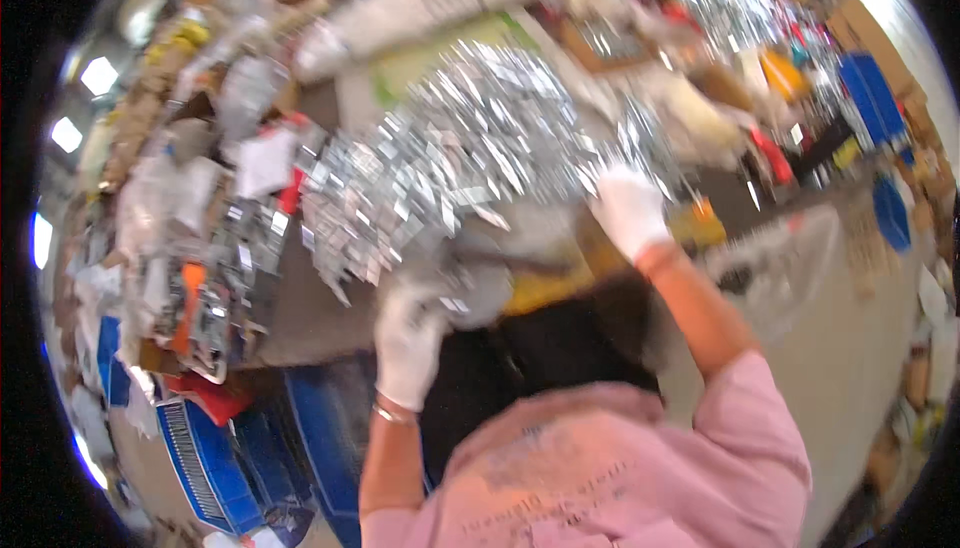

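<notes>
A broad heap of shiny silver metal pieces [490,128] covers the middle of the table. My right hand [630,213], in a white glove, is at the heap's right edge with its fingers toward the pieces; blur hides how they are bent. My left hand [408,343], also gloved in white, is at the near side of the heap. Next to its fingertips is a grey rounded piece [480,293], too smeared to name; whether the hand grips it does not show. A yellow strip [545,288] lies between my hands near the table's front edge.
A white sack [430,8] lies behind the heap. Mixed scrap and plastic bags [245,98] crowd the left. Blue crates [210,463] stand below the table at left. A blue bin [872,98] and an orange item [783,75] are at far right.
</notes>
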Motion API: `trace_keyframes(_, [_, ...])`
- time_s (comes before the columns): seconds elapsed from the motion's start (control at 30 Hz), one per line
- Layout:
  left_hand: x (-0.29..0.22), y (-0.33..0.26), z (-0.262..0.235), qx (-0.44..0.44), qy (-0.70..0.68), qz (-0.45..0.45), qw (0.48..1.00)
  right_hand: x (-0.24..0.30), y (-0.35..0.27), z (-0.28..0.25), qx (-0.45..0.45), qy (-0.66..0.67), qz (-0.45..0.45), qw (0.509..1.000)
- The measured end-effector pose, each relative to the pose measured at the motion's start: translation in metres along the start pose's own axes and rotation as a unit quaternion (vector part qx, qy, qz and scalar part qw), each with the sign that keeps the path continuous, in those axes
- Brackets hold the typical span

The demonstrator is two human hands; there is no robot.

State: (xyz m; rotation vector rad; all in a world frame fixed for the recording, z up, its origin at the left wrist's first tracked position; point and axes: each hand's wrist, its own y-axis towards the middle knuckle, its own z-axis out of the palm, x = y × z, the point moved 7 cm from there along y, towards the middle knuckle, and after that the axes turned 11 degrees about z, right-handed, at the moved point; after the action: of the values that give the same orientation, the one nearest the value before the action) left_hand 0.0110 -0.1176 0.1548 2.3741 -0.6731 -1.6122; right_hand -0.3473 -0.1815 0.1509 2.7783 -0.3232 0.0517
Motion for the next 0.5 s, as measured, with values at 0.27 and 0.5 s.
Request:
trace_keyframes(0.27, [-0.017, -0.003, -0.004, 0.015, 0.101, 0.043, 0.994, -0.019, 0.017, 0.006, 0.008, 0.045, 0.070, 0.996])
trace_keyframes(0.5, [-0.019, -0.001, -0.001, 0.057, 0.203, 0.082, 0.974, -0.015, 0.012, -0.030, -0.033, 0.416, 0.077, 0.905])
